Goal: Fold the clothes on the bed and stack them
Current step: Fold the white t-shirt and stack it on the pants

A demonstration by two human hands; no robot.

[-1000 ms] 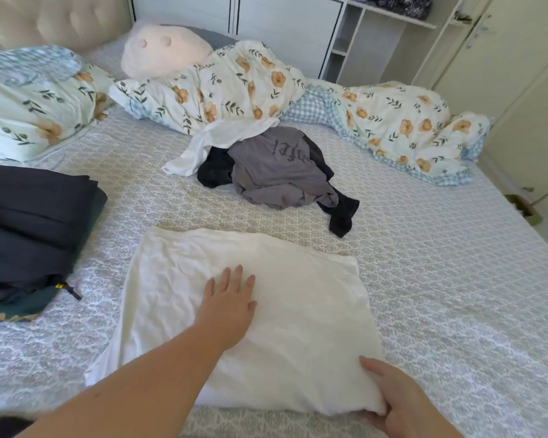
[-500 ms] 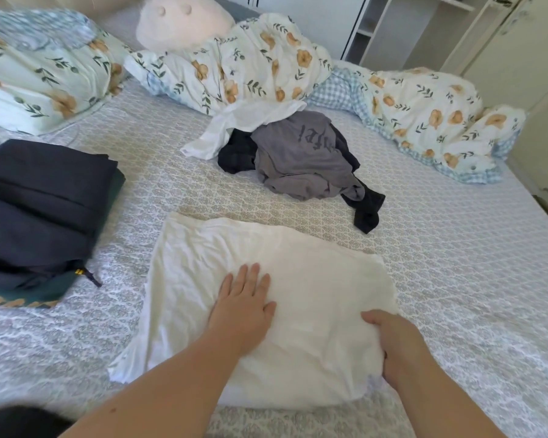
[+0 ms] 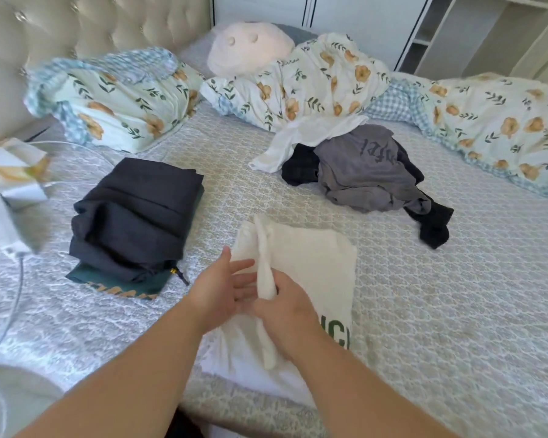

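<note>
Two hands, right hand [image 3: 285, 314] gripping white shirt [image 3: 314, 267], left hand [image 3: 222, 289] alongside

1. The white shirt [image 3: 310, 267] at the near edge is cream-white, with dark green letters at its right edge.
2. The folded stack [image 3: 133, 213] is dark navy on top; its bottom garment is dark green with mustard-yellow lettering.
3. The unfolded pile [image 3: 361, 172] holds a grey shirt with darker grey lettering, black pieces and a white garment.
4. The bedspread [image 3: 456, 295] is pale grey-blue with a white lattice pattern.
5. The duvet [image 3: 494, 128] and pillow [image 3: 124, 99] are pale cream-green with orange flowers and green leaves, backed with blue-and-white check.
6. The plush cushion [image 3: 247, 45] is pale pink.
7. The headboard [image 3: 92, 23] is beige and tufted.
</note>
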